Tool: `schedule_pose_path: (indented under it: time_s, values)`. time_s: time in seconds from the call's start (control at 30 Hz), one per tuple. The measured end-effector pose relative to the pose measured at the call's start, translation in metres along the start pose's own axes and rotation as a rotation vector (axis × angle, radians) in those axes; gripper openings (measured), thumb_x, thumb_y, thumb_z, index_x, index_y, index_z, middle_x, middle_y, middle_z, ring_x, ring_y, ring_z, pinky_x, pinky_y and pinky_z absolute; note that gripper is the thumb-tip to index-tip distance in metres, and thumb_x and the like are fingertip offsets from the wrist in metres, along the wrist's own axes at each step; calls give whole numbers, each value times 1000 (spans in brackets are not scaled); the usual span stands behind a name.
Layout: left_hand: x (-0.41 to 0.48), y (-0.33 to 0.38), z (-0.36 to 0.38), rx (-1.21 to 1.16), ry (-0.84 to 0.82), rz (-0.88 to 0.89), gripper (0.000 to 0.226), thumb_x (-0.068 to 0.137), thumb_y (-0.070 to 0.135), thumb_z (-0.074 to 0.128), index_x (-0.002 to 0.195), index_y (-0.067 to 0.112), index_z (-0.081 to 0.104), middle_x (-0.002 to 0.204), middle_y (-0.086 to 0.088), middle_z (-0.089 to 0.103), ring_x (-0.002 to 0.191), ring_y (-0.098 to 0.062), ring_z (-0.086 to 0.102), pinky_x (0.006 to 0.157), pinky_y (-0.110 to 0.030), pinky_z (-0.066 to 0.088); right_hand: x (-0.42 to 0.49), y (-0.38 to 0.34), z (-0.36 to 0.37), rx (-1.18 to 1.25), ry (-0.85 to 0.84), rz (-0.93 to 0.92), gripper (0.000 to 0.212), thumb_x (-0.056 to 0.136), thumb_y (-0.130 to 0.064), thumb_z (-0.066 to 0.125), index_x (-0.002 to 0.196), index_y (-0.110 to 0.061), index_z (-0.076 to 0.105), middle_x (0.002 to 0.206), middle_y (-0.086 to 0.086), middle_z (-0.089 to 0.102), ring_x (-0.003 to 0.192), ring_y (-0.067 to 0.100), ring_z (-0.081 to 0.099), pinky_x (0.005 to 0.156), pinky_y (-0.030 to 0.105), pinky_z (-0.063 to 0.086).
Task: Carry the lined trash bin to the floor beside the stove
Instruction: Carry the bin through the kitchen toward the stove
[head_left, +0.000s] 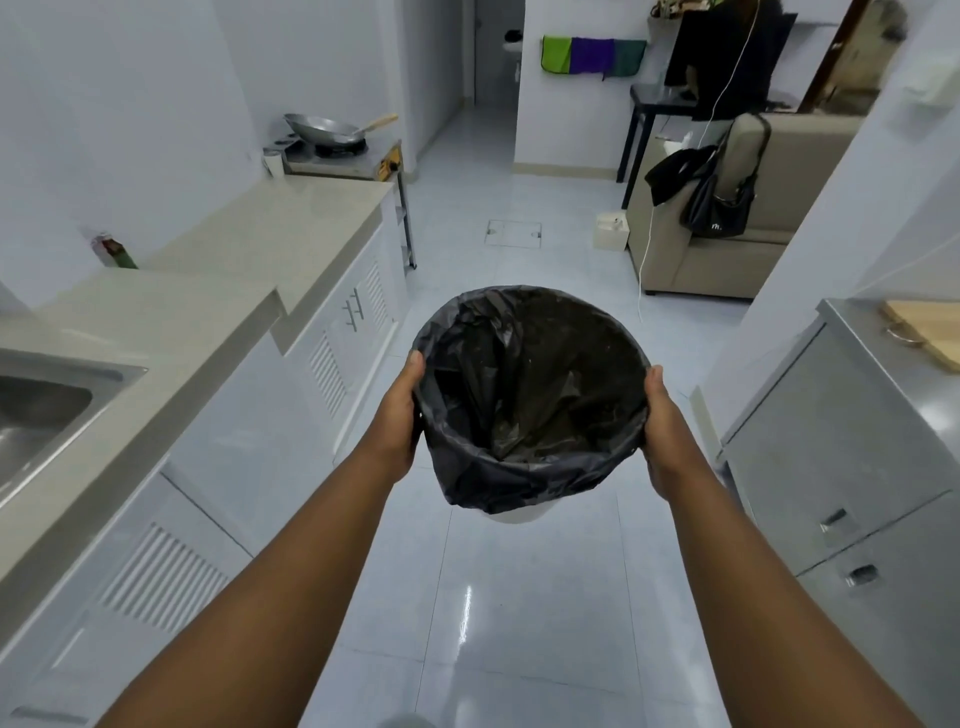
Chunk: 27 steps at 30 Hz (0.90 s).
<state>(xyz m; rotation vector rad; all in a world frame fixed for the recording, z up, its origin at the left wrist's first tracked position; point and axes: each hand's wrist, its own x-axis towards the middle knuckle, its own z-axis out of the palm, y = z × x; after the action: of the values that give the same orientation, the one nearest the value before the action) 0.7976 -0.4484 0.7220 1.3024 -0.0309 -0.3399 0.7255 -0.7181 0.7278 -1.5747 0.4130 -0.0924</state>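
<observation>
A round white trash bin lined with a black plastic bag (530, 395) hangs in the air above the tiled floor, in the middle of the view. My left hand (400, 415) grips its left side and my right hand (662, 421) grips its right side, thumbs on the rim. The bag folds over the rim and hides most of the bin; only a white strip shows underneath. The stove (337, 156), with a metal wok (324, 130) on it, stands far ahead on the left at the counter's end.
A long beige counter (249, 244) with white cabinets runs along the left, with a steel sink (36, 410) near me. Grey metal cabinets (852, 441) stand on the right. A beige sofa (727, 223) with bags and a small white box (612, 231) lie ahead right. Glossy tiled floor (514, 597) stretches between.
</observation>
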Motion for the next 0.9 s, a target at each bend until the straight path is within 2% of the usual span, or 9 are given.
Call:
schedule_pose_path:
  time_s: [0.1, 0.2, 0.33, 0.6, 0.77, 0.9]
  values:
    - [47, 3, -1, -19, 11, 2, 54, 96, 55, 39, 140, 28, 56, 137, 0, 64, 129, -22, 56, 116, -48, 35, 47, -8, 1, 22, 14, 6, 58, 97, -62, 21, 138, -35, 51, 134, -4, 56, 121, 16, 51, 107, 36, 38]
    - [89, 7, -2, -37, 6, -3, 51, 98, 49, 37, 140, 25, 55, 137, -1, 64, 129, -22, 57, 115, -47, 36, 85, -14, 7, 27, 20, 22, 48, 100, -54, 23, 130, -36, 56, 123, -5, 60, 113, 14, 56, 105, 38, 42]
    - [166, 11, -1, -56, -20, -7, 50, 99, 48, 37, 139, 25, 56, 135, 0, 65, 127, -21, 58, 114, -47, 37, 159, -20, 12, -4, 61, 34, 53, 101, -50, 24, 137, -27, 55, 135, 4, 60, 123, 22, 55, 110, 47, 40]
    - [330, 40, -3, -77, -40, -22, 50, 97, 24, 34, 144, 26, 50, 138, 0, 62, 127, -21, 58, 108, -40, 43, 310, -54, 25, -31, 144, 75, 56, 99, -52, 27, 139, -24, 54, 138, 6, 59, 126, 24, 53, 112, 48, 38]
    - [424, 54, 1, -43, -70, -43, 53, 95, 24, 34, 146, 27, 46, 142, 0, 59, 129, -20, 56, 109, -40, 42, 393, -68, 29, -4, 184, 92, 56, 100, -51, 26, 141, -23, 51, 140, 6, 56, 128, 25, 51, 113, 48, 37]
    - [489, 61, 14, -41, -45, -76, 50, 97, 23, 35, 144, 25, 49, 138, -2, 62, 124, -21, 59, 101, -37, 47, 460, -71, 22, 23, 211, 102, 58, 98, -54, 27, 143, -25, 49, 144, 8, 54, 130, 26, 51, 113, 49, 37]
